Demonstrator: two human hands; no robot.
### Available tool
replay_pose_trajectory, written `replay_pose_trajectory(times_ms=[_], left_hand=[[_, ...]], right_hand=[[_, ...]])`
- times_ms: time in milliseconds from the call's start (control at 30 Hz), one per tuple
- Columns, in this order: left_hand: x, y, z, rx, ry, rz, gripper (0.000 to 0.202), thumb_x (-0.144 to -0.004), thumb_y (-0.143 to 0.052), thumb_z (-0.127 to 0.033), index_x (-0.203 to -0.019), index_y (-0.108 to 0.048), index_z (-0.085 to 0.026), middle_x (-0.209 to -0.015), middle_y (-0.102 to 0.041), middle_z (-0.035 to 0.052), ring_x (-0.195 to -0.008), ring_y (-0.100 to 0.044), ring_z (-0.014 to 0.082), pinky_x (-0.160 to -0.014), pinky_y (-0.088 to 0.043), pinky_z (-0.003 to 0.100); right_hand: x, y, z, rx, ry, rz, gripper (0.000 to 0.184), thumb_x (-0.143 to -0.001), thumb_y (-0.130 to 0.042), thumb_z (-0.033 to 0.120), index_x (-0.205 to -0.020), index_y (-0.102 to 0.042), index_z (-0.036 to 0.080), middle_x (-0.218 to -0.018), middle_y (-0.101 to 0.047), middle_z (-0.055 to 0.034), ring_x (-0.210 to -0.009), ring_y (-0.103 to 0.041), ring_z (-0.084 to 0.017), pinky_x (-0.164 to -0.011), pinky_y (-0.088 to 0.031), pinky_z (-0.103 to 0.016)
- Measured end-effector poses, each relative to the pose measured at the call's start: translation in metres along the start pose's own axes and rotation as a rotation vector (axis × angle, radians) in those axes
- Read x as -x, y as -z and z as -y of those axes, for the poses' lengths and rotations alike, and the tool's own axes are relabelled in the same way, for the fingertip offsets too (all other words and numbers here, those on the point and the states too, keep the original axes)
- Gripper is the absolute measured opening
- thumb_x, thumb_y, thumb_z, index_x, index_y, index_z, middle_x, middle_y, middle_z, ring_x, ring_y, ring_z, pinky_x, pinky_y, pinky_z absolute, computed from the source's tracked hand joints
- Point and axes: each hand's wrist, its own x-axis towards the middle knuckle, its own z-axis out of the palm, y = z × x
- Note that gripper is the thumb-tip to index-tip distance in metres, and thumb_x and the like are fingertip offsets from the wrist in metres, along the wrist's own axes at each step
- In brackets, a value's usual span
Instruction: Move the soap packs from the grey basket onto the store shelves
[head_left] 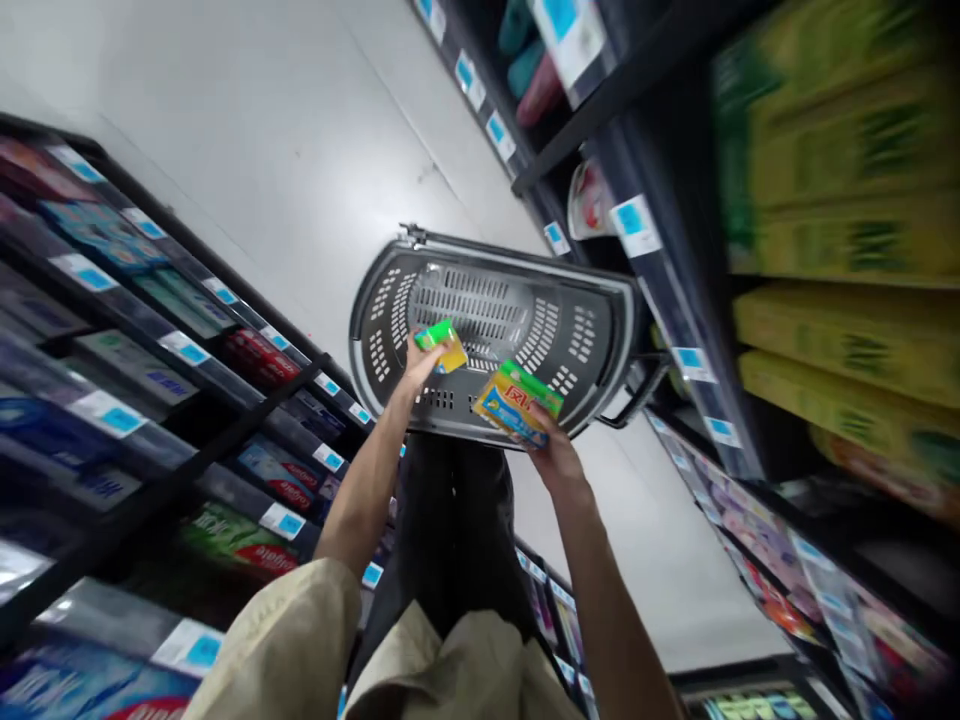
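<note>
My left hand [421, 362] is closed around a small packet [453, 350], bright green at one end and yellow-orange at the other. A larger flat yellow pack [517, 402] with a green edge, a blue patch and red lettering is gripped by my right hand [553, 452] at its lower right corner. Both packs are over a dark grey shopping basket [574, 298] with slotted sides and bottom. The inside of the basket shows bare slats around the packs. Print on both packs is too blurred to read.
Shelves of boxed toothpaste [262, 555] line the left side. On the right, a dark shelf unit [675, 300] carries yellow packs [847, 350] and price tags, close to the basket's end. A basket handle [637, 400] sticks out there. Pale floor [247, 120] stretches beyond.
</note>
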Motion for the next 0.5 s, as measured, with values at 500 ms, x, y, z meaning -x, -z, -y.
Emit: replay_pose_trajectory(times_ms=[500], left_hand=[[0.439, 0.083, -0.108, 0.59, 0.151, 0.384, 0.037, -0.079, -0.073, -0.035, -0.11, -0.065, -0.015, -0.105, -0.075, 0.0142, -0.102, -0.073, 0.0273, -0.098, -0.055, 0.037]], right_hand=[[0.366, -0.014, 0.144, -0.228, 0.412, 0.323, 0.041, -0.071, -0.085, 0.027, -0.109, -0.069, 0.022, -0.109, -0.077, -0.0035, -0.104, -0.074, -0.026, -0.098, -0.059, -0.042]])
